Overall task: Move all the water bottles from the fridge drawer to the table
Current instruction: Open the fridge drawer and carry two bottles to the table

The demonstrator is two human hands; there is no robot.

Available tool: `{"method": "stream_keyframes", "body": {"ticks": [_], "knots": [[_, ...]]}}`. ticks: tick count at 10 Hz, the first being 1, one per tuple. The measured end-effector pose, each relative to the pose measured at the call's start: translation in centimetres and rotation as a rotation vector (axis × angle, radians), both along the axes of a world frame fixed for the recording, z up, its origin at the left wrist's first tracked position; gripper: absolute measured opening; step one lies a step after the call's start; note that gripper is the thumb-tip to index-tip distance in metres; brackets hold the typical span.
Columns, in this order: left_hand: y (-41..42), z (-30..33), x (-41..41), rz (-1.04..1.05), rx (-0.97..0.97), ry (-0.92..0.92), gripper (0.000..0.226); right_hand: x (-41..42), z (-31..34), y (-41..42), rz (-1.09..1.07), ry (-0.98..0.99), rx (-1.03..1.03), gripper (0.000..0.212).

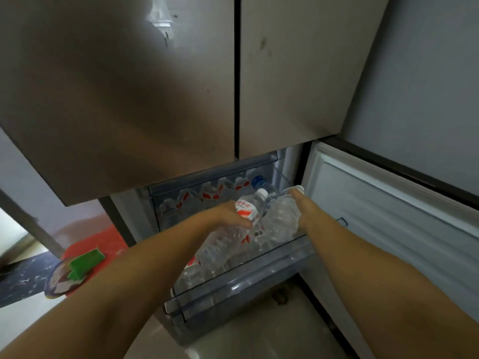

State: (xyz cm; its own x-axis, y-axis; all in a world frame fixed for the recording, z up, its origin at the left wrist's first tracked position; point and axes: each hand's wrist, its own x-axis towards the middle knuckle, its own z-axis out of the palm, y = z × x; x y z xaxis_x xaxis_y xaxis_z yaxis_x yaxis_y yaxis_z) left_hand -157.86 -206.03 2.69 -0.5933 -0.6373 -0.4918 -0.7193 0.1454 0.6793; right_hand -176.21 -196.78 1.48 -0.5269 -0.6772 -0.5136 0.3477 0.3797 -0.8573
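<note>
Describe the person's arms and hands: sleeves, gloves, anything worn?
Both forearms are bare as far as the frame shows, with no sleeves in view. The left hand and right hand wear no gloves. No watch, bracelet or ring is visible.

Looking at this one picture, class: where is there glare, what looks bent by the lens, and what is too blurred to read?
Head view: glare on the upper fridge door; wide lens bows the door edges and stretches both forearms; label print on the bottle in the left hand is too soft to read.

Home kitchen: fridge (181, 86), bottle-filled drawer (233, 288).
</note>
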Motion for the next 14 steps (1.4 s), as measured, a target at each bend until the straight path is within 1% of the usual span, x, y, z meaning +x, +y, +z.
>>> {"method": "stream_keyframes", "body": {"ticks": [1,2,3,4,5,6,7,8,9,10,12,14], "knots": [[1.4,1.7,-1.7,-0.003,0.012,0.085,0.068,-1.5,2.6,1.9,0.054,-0.034,-0.106,0.036],[3.8,2.8,-3.4,0.062,0.017,0.206,0.07,-2.4,5.2,5.4,0.049,-0.108,-0.069,0.043],[6.6,3.6,-5.4,0.148,0.003,0.289,0.058,-3.2,6.4,8.7,0.09,-0.124,-0.096,0.053],[9.8,3.8,-7.5,0.149,0.008,0.379,0.052,-4.8,6.0,12.8,0.007,0.203,-0.138,0.05],[13.2,2.9,-9.1,0.125,-0.041,0.43,0.058,-5.5,5.2,16.8,-0.007,0.624,-0.079,0.061],[16.0,0.9,-10.3,0.107,-0.105,0.419,0.075,-5.9,3.8,21.3,-0.058,0.766,-0.03,0.061],[19.0,-0.5,-11.3,0.047,-0.089,0.439,0.065,-6.1,2.1,25.6,-0.097,0.784,0.012,0.061],[21.1,-2.2,-12.4,-0.063,-0.08,0.443,0.064,-5.9,0.2,28.9,-0.142,0.8,0.077,0.06],[22.6,-3.1,-13.2,-0.209,-0.085,0.404,0.059,-4.7,-1.4,31.8,-0.24,0.797,0.147,0.061],[23.8,-3.5,-13.3,-0.287,-0.112,0.389,0.06,-3.3,-2.4,33.9,-0.326,0.784,0.18,0.061],[27.0,-3.6,-14.4,-0.531,-0.143,0.372,0.057,-0.6,-3.8,39.2,-0.573,0.739,0.24,0.06],[35.0,-3.5,-17.1,-0.747,-0.076,0.394,0.063,1.3,-3.6,48.3,-0.84,0.721,0.334,0.067]]}}
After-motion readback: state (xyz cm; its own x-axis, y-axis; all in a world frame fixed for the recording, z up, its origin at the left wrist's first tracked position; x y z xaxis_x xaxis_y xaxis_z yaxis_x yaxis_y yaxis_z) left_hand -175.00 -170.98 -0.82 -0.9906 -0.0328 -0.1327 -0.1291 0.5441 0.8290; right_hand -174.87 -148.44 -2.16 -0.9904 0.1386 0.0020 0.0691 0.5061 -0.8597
